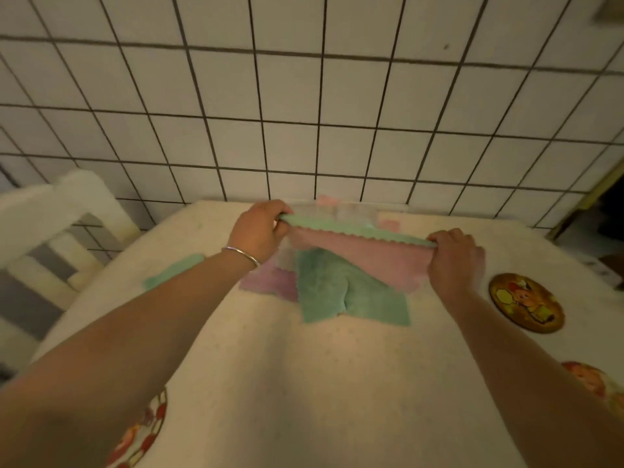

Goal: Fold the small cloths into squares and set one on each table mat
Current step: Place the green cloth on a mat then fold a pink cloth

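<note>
A small cloth [364, 255], pink on one face and green along its scalloped top edge, is stretched in the air between my hands. My left hand [258, 231] pinches its left top corner and my right hand [456, 256] pinches its right top corner. Under it on the cream table [304, 383] lie a green cloth [351, 295], a purple cloth [270, 282] and paler cloths [341, 207] behind. A folded green cloth [174, 270] lies left of my left forearm. Round picture mats sit at the right [526, 302], the right edge [597, 383] and the lower left [141, 434].
A white tiled wall [304, 113] rises right behind the table's far edge. A white chair [57, 217] stands off the table's left side. A dark opening with a brass-coloured frame [594, 197] is at the far right.
</note>
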